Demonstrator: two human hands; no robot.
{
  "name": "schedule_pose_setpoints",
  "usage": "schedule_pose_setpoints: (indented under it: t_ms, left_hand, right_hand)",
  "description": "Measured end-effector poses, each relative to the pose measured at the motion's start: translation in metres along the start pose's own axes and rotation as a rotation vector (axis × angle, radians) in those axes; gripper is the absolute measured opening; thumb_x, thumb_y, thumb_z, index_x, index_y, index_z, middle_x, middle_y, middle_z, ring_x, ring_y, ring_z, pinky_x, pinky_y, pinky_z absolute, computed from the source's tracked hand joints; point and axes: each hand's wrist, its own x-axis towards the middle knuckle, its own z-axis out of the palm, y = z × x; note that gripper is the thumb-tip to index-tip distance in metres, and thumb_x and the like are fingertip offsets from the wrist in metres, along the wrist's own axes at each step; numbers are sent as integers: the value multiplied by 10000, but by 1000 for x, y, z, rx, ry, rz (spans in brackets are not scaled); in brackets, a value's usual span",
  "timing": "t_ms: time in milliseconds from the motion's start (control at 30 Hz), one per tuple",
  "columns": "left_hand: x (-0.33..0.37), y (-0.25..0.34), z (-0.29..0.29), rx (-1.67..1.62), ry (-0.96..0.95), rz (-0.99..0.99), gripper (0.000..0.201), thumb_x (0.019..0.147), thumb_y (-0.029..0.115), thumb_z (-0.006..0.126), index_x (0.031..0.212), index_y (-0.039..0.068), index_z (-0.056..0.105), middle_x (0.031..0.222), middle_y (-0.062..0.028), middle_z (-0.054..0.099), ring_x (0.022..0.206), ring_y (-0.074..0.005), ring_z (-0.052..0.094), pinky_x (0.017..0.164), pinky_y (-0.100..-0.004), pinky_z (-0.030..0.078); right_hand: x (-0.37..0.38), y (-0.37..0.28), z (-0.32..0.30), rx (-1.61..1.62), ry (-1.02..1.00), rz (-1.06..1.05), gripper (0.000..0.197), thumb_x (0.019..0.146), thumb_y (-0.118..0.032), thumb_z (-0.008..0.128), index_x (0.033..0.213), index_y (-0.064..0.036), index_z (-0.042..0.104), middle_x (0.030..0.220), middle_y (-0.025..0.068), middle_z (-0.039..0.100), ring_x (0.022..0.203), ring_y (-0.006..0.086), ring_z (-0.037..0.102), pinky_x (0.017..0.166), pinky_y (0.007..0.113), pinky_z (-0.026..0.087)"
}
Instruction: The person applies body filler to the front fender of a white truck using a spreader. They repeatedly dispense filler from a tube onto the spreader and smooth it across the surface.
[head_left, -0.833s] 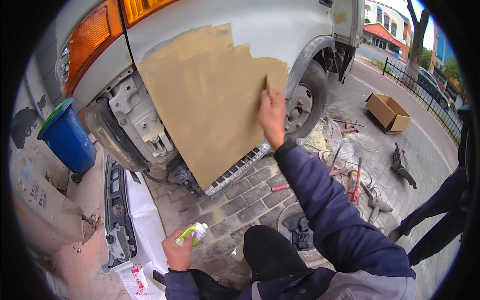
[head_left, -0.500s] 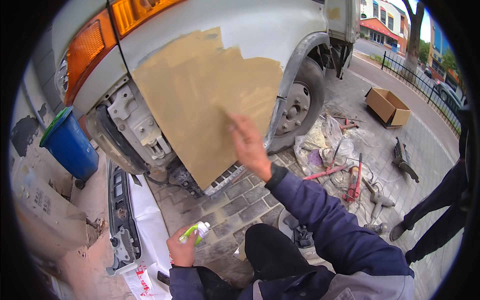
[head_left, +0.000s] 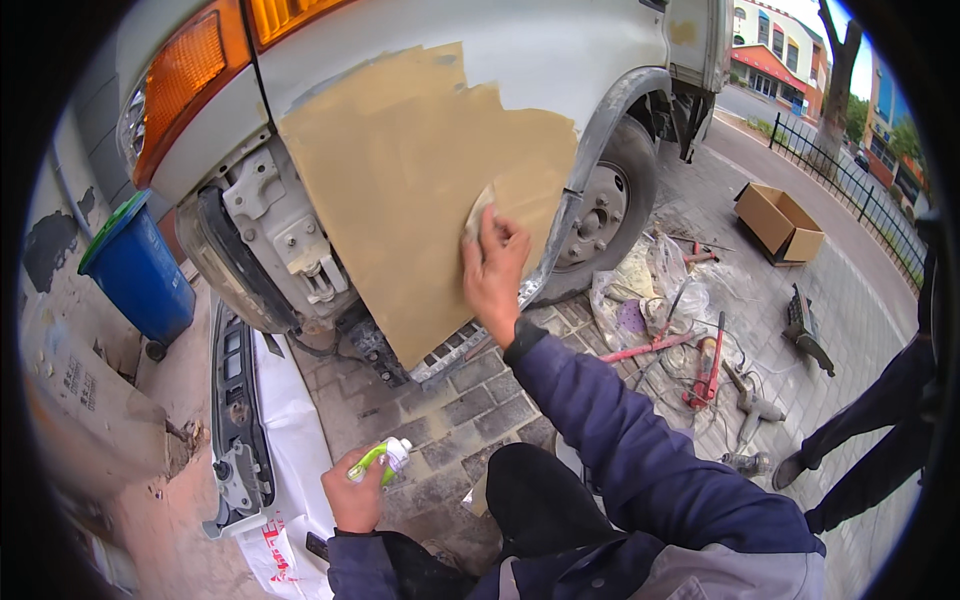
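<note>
Tan filler (head_left: 390, 170) covers a large patch of the white truck's front side panel (head_left: 560, 60). My right hand (head_left: 495, 270) is against the lower right part of this patch. Its fingers are closed on a thin pale flat piece (head_left: 479, 208), seen nearly edge-on; whether it is sandpaper or a spreader I cannot tell. Lower down, well away from the panel, my left hand (head_left: 352, 495) grips a small white-and-green squeeze tube (head_left: 390, 458) with its white end pointing right. The fingers hide part of the tube.
The front wheel (head_left: 610, 215) is right of the panel. Plastic bags (head_left: 645, 285), a red tool (head_left: 706, 370) and a grey power tool (head_left: 755, 410) lie on the paving. A detached bumper part (head_left: 240, 410) rests at left, near a blue bin (head_left: 145, 270). Someone stands at right.
My right hand has shifted slightly down over the filler, and its pale flat piece now shows clearly instead of blurred. My left hand keeps the tube, slightly shifted left. The view has turned a little.
</note>
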Motion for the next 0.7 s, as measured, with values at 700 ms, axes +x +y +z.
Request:
schedule_pose_setpoints:
  t_ms: [700]
  left_hand:
    - [-1, -8, -7, 76, -1, 65, 252, 935, 71, 823, 1161, -37, 850, 1077, -164, 862, 992, -198, 803, 953, -343, 599]
  right_hand:
    - [36, -36, -8, 201, 43, -57, 471, 1104, -74, 632, 1573, -111, 659, 1237, 181, 683, 1153, 335, 637, 1035, 420, 517]
